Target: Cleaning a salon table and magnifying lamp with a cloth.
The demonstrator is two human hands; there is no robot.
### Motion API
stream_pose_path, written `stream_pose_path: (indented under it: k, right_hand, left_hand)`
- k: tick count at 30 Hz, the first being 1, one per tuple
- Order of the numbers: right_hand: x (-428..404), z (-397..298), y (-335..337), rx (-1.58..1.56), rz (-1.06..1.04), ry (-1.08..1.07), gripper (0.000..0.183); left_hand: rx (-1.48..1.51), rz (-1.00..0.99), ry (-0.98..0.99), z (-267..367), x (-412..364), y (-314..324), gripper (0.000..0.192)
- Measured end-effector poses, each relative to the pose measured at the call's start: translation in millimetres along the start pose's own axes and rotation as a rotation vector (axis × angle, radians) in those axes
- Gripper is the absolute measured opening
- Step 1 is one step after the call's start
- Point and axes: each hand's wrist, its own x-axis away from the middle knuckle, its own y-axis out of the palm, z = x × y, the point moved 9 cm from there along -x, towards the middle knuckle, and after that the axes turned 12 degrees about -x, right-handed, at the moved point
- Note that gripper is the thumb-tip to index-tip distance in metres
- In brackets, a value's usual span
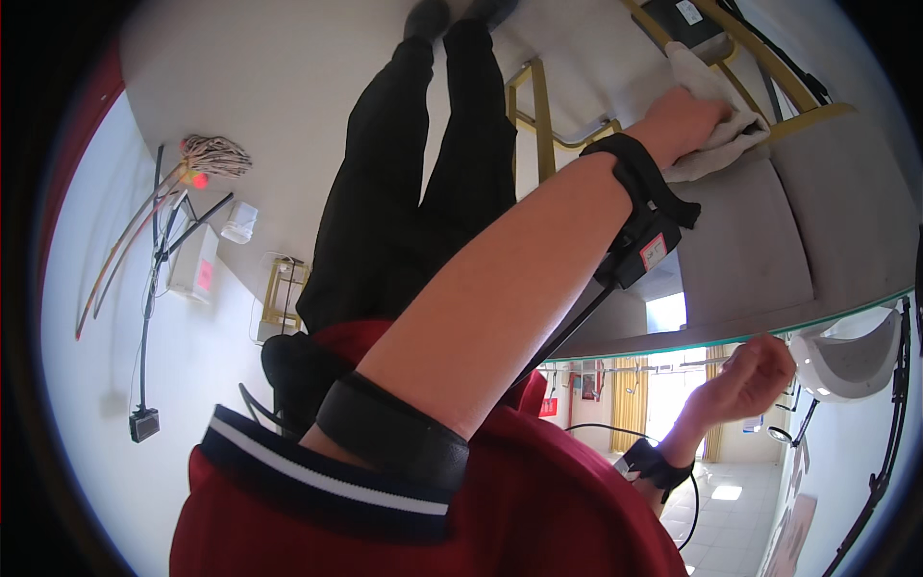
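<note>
My left hand (680, 124) is closed on a crumpled light-coloured cloth (725, 155). The cloth lies against a gold-coloured metal frame (811, 124) and the edge of a grey panelled surface (743, 238), at the upper right. My left arm reaches across my body, with a black strapped device on the wrist. Lower right, my right hand (753, 379) is raised with curled fingers and nothing visible in it. It overlaps the teal-edged rim beside a white rounded lamp-like object (847, 364). A black device is strapped to the right wrist too.
A gold-coloured metal stand (542, 122) rises near my legs. A black box-like item (678, 29) sits within the frame at the top right. Along the left wall are a string mop (216, 155), a white container (239, 221) and a black tripod stand (149, 303) with cables.
</note>
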Motion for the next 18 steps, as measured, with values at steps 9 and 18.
stream_pose_path:
  k: [9,18]
  right_hand:
    - [-64.2,-11.0,-18.4,0.262,0.268,-0.171,0.023]
    - [-54.9,2.6,-5.6,0.199,0.361,-0.128,0.025]
  left_hand:
    - [-0.659,0.12,0.516,39.3,-32.5,68.7,0.019]
    - [-0.525,0.089,0.012,-48.4,-113.0,83.5,0.033]
